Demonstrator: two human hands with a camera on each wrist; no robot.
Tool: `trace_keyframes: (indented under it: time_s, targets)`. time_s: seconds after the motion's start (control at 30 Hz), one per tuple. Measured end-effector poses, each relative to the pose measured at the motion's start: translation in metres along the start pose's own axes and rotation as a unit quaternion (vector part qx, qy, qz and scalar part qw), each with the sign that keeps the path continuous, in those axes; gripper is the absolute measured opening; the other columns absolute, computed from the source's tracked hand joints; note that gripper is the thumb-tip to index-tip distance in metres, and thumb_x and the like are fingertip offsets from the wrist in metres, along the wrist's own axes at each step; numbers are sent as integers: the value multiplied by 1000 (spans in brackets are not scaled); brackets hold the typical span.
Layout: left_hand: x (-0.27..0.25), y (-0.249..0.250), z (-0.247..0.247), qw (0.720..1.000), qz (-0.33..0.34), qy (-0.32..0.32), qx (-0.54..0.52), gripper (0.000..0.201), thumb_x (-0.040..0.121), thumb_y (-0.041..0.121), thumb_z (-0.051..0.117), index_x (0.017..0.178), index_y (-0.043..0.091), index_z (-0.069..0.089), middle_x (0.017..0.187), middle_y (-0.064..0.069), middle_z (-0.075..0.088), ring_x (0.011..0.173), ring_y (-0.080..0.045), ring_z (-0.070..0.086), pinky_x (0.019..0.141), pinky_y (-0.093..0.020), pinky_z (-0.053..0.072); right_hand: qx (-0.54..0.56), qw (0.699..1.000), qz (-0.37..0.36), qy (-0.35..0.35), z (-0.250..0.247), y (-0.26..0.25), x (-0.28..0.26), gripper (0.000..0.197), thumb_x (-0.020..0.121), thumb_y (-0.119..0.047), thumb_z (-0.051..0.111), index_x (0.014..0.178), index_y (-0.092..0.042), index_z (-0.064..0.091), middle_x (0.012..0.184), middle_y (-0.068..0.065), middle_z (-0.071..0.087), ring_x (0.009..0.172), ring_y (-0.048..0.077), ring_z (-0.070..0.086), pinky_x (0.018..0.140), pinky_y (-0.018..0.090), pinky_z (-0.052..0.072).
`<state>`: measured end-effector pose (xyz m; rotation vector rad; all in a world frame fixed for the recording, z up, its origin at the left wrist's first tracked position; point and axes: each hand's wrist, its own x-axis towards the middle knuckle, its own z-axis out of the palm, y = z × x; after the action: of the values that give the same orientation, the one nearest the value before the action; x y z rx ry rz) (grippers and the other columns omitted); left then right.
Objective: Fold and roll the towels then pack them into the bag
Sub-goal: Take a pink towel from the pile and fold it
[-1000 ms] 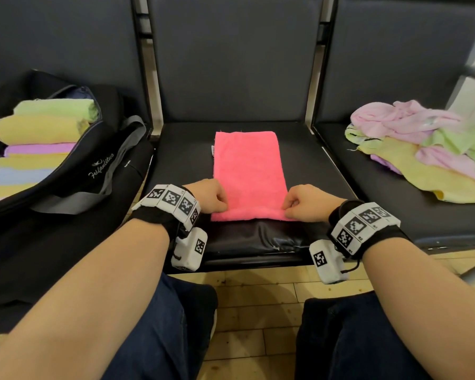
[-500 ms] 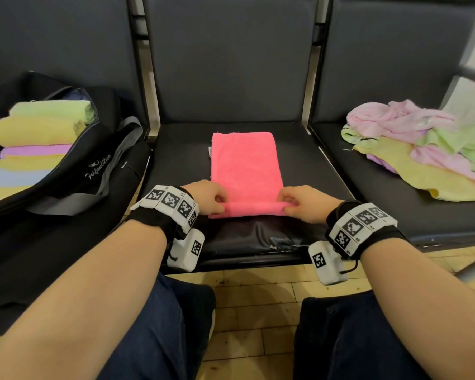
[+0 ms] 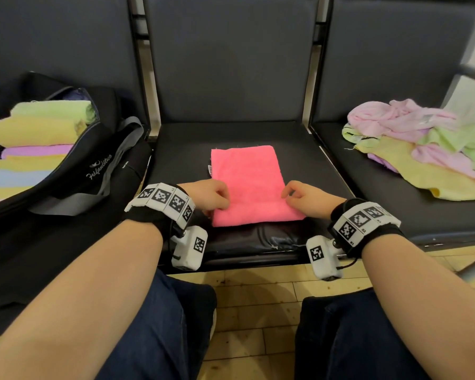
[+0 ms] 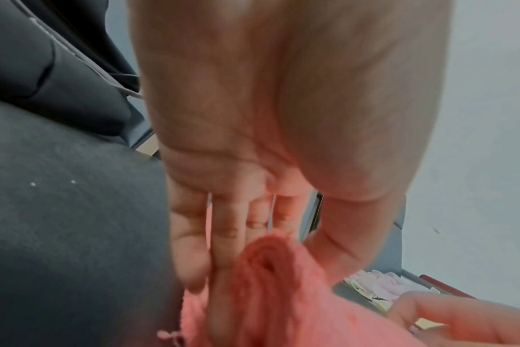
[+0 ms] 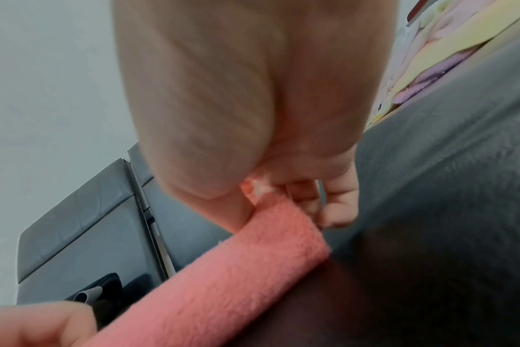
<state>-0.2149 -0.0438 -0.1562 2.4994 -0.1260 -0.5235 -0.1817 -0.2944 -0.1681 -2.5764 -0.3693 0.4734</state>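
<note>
A pink towel lies lengthwise on the middle black seat, and its near end is turned into a short roll. My left hand pinches the roll's left end between thumb and fingers. At the roll's right end my right hand holds it, thumb behind and fingers curled in front. An open black bag on the left seat holds several rolled towels in green, yellow, purple and blue.
A loose pile of unfolded towels, pink, green and yellow, lies on the right seat. Seat backs rise behind all three seats. My knees in dark jeans sit below the seat's front edge, over a wooden floor.
Both hands have turned the towel's near edge over and rolled it away from me. The flat part of the towel is shorter, and the hands sit a little farther forward.
</note>
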Motion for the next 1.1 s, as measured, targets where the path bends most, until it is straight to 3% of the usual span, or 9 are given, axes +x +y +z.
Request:
trace_keyframes:
  time_s: [0.1,0.17,0.3,0.43,0.53,0.77,0.87,0.97,1.1]
  targets:
    - [-1,0,1,999,13,6,46,13,84,11,63,79,21,56,79,6,55,72,-11,52,65,-20,42,-21,999,-23,24,1,1,1,14,91,-15,58,101,-20,50,93,1,51,85,20,50,73,27,39]
    - [-3,1,3,998,44,30,41,13,84,5,61,86,17,56,78,8,52,68,-7,48,59,-11,38,-50,994,-76,63,1,0,1,16,85,-10,63,92,-22,56,94,0,50,82,18,49,79,30,41]
    - [-5,5,4,996,75,14,50,26,83,-5,51,86,18,62,80,8,56,69,-9,49,57,-9,37,-76,989,-115,49,0,-9,-3,28,83,4,52,86,-13,73,84,-8,57,76,7,50,81,22,40]
    - [-6,6,4,995,52,12,79,9,86,28,66,88,19,64,90,9,61,81,-9,54,74,-19,42,-42,997,-68,17,-7,-11,-10,20,86,-10,62,101,-14,73,90,-7,61,86,9,55,81,19,38]
    - [-9,5,3,997,27,-24,64,40,73,49,77,96,21,61,83,8,59,75,-12,56,73,-26,44,-58,997,-36,-26,-8,-8,-14,36,80,-17,72,115,-20,66,106,-4,55,98,13,52,84,22,37]
    - [-5,2,6,998,27,-2,54,32,77,19,77,101,20,56,88,5,56,67,-11,56,73,-26,47,-44,997,-68,-1,-2,-2,-8,36,85,-6,63,120,-13,57,121,7,57,106,16,51,84,18,32]
    - [-4,0,3,999,16,27,24,29,83,25,72,105,17,56,92,5,54,84,-14,54,80,-25,44,-22,999,-48,-6,0,2,-4,31,91,-9,56,121,-15,51,119,5,54,107,20,50,87,24,34]
    - [-2,-2,2,999,-4,45,19,20,90,27,63,100,16,50,82,2,54,83,-17,50,73,-26,37,13,999,-34,-16,0,4,-3,28,97,-12,48,124,-18,50,110,4,51,101,19,48,86,28,36]
    - [0,1,3,997,-10,40,-59,11,92,15,60,87,18,50,81,1,51,72,-15,48,62,-26,41,71,997,-34,-14,0,2,-1,28,99,-7,43,122,-15,55,98,0,51,91,14,47,71,18,35]
